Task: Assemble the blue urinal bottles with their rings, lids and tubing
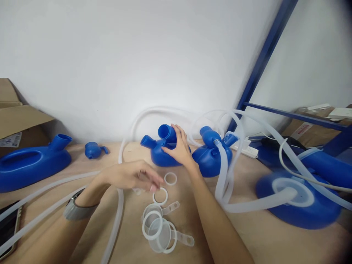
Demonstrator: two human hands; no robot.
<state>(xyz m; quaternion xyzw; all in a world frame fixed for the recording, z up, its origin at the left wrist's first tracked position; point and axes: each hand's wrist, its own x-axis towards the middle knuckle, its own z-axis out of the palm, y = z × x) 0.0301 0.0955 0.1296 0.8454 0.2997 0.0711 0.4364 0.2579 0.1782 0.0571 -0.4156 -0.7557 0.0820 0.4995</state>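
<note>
My right hand (180,145) grips the middle blue urinal bottle (161,156), thumb in front and fingers behind its open wide neck. A second, narrower spout sticks out at its left. My left hand (137,178), a watch on its wrist, hovers low with bent fingers apart and no object visible in it. Close to its fingertips lie a white ring (170,179) and another white ring (160,196). Nearer me is a loose pile of rings and translucent caps with strap tabs (159,234). A second blue bottle with a hose (210,159) stands right of my right hand.
Translucent hoses (225,172) loop across the table. At left are a blue bottle on its side (33,163), a small blue spouted part (93,150), a cardboard box (22,121) and a phone (11,227). Right: a hosed blue bottle (324,209), power strip (249,151) and blue frame (264,62).
</note>
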